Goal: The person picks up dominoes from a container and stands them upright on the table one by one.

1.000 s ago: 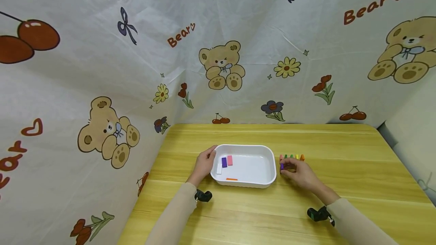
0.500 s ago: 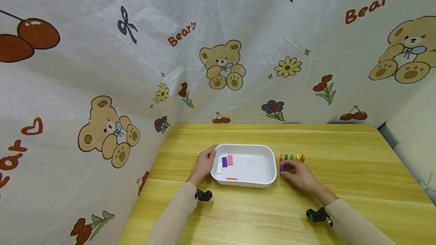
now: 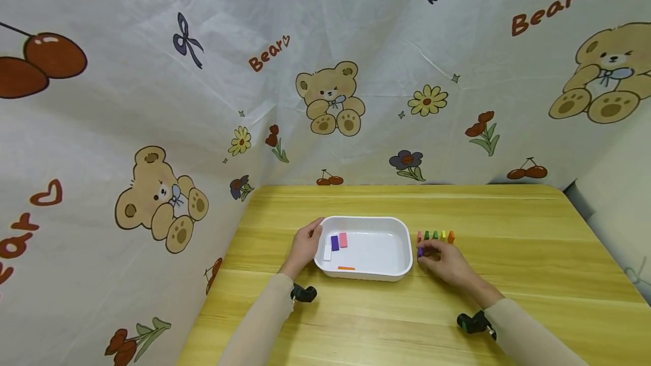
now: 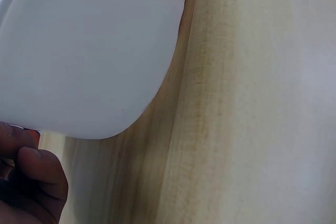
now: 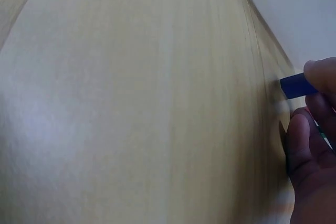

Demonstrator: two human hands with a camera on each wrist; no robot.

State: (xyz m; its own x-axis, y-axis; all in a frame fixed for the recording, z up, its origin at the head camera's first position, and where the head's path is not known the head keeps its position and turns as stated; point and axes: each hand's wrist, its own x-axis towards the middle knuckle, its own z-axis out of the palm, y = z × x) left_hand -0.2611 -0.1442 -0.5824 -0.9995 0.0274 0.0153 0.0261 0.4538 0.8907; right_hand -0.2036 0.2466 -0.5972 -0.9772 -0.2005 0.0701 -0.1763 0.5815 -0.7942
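My left hand (image 3: 304, 246) grips the left end of a white tray (image 3: 378, 253); in the left wrist view its curled fingers (image 4: 44, 166) lie against the tray's end. Inside the tray, a pink block (image 3: 343, 240), a purple block (image 3: 334, 243) and a white block (image 3: 328, 252) lie at the left, and an orange block (image 3: 346, 268) lies along the near wall. Just right of the tray, my right hand (image 3: 450, 263) pinches another purple block (image 3: 420, 252) between thumb and finger. That block looks dark blue (image 5: 299, 85) in the right wrist view, one end showing past the fingertips.
Behind my right hand stands a row of small blocks: pink (image 3: 419, 236), green (image 3: 435, 235), yellow (image 3: 443, 235) and orange (image 3: 451, 236). The wooden table (image 3: 376, 321) meets a bear-printed cloth (image 3: 376, 162) at its back and left.
The right hand and its purple block have shifted very slightly toward the person. The left hand, tray and other blocks stay where they were.
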